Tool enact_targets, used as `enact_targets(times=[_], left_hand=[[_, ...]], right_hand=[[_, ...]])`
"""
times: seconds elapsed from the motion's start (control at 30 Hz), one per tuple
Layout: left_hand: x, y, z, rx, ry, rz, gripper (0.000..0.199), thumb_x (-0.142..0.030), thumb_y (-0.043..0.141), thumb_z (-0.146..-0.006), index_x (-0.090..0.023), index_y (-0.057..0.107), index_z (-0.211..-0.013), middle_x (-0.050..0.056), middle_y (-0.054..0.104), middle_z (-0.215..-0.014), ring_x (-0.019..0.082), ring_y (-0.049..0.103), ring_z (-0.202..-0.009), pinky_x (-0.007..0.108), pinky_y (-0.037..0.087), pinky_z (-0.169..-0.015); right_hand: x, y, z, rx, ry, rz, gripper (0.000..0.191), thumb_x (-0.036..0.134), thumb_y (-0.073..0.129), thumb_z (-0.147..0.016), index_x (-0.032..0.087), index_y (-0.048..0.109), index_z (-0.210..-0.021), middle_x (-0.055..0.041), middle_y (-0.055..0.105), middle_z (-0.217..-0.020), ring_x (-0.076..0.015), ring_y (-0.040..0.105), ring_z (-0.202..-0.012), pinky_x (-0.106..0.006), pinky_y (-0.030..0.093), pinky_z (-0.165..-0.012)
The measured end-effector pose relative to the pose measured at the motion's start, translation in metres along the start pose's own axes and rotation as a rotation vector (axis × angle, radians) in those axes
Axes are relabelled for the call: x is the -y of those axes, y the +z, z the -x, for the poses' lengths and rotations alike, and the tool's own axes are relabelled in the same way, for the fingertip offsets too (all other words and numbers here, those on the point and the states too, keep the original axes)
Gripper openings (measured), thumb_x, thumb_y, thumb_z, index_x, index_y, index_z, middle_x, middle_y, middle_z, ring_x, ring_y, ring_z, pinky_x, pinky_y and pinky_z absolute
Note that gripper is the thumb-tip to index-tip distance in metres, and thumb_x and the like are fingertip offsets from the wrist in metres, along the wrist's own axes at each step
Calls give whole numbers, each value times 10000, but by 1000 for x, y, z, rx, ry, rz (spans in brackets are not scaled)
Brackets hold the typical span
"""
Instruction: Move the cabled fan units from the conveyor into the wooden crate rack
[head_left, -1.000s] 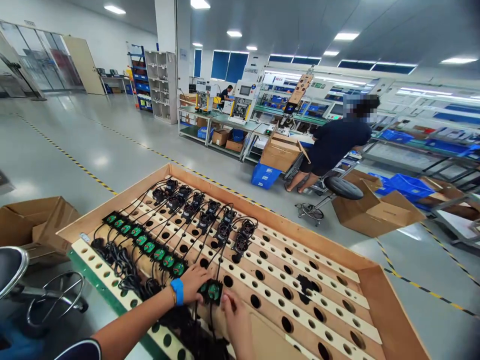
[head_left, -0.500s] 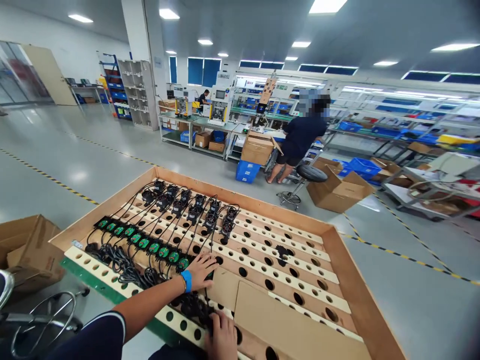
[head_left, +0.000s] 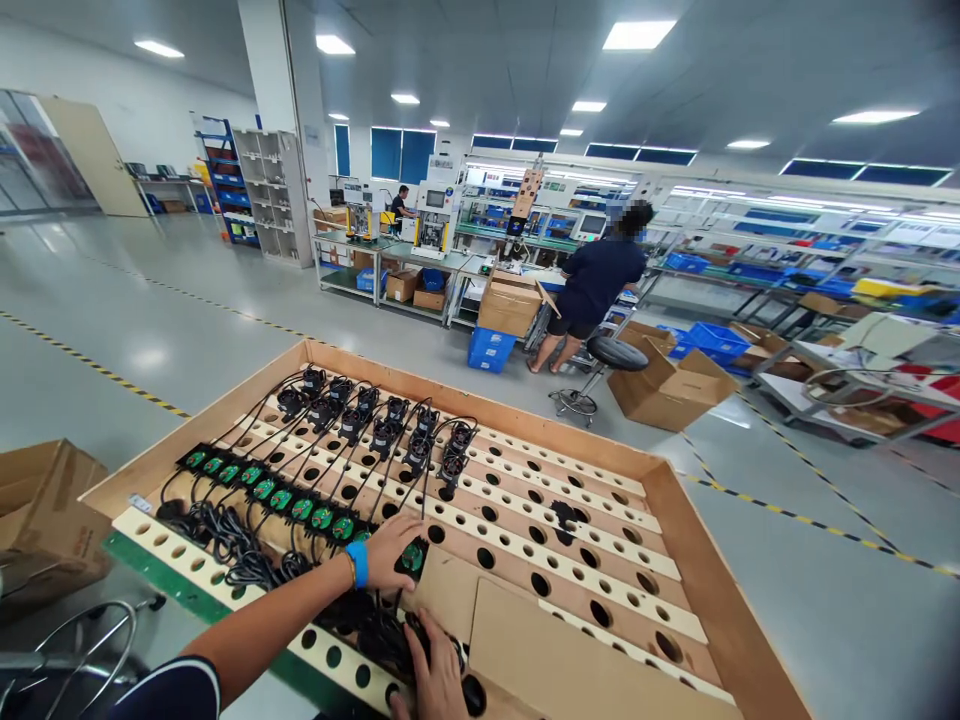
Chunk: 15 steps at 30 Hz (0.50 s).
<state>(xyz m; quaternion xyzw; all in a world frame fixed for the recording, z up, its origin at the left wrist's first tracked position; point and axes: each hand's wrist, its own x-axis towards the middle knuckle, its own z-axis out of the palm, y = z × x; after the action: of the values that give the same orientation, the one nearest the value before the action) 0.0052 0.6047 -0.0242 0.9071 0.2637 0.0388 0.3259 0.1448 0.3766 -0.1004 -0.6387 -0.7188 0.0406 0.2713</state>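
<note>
Right hand [head_left: 439, 668] is now down at the near edge of the wooden tray [head_left: 705, 590], fingers curled loosely over the black cable bundle [head_left: 375, 635]; a second ago it was up beside the fan with the left. Can't tell if it actually grips the cable or just rests on it.

Left hand [head_left: 390, 552], blue wristband, hasn't left the green-label fan [head_left: 412, 558]: fingers half closed around it, pressing it at the end of the fan row [head_left: 274, 492]. So it looks like seating is now left-hand only, right handling the lead.

Further in: second row of black fans [head_left: 375, 425] sits in the perforated strips, wires running back to the near row. Cardboard sheet [head_left: 570, 655] covers the tray's near right part.

Beyond: a person [head_left: 592, 290] stands at a bench [head_left: 420, 255], stool [head_left: 609, 352] and open cardboard boxes [head_left: 671, 385] beside.
</note>
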Motion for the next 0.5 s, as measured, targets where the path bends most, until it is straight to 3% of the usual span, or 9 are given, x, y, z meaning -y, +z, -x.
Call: enact_targets(times=[0.1, 0.2, 0.33, 0.4, 0.5], left_hand=[[-3, -8, 13, -106, -177, -71, 1041, -523, 875, -633, -185, 432, -1512, 200, 439, -1553, 400, 327, -1479, 607, 217, -1245], [0, -17, 23, -65, -256, -120, 923, -414, 887, -650, -230, 494, -1464, 156, 517, -1472, 387, 433, -1396, 612, 257, -1224], [6, -21, 24, -35, -257, -100, 851, -339, 883, -676, -234, 514, -1435, 127, 548, -1422, 352, 493, -1339, 558, 298, -1221], [10, -17, 24, -37, -271, -32, 861, -324, 881, -681, -228, 494, -1444, 132, 529, -1436, 337, 504, -1329, 494, 384, -1178], [14, -10, 24, -40, -262, 25, 818, -317, 853, -723, -243, 481, -1448, 128, 520, -1444, 319, 516, -1321, 463, 431, -1142]], right_hand=[[-11, -16, -21, -57, 100, -109, 490, 284, 551, -898, 245, 517, -1385, -162, 551, -1445, -292, 550, -1347, -431, 537, -1066], [-19, -39, -78, -40, 265, -137, 463, 358, 517, -955, 259, 509, -1407, -141, 593, -1378, -263, 580, -1307, -411, 547, -1064], [-21, -52, -150, 290, 314, -133, 602, 258, 653, -831, 214, 536, -1419, -136, 609, -1374, -311, 569, -1305, -455, 499, -1124], [-19, -49, -162, 428, 310, -101, 623, 208, 660, -791, 189, 559, -1405, -136, 634, -1329, -314, 604, -1248, -448, 509, -1108], [-16, -39, -154, 501, 292, -15, 632, 243, 649, -798, 190, 551, -1420, -145, 645, -1320, -329, 618, -1225, -471, 542, -1058]])
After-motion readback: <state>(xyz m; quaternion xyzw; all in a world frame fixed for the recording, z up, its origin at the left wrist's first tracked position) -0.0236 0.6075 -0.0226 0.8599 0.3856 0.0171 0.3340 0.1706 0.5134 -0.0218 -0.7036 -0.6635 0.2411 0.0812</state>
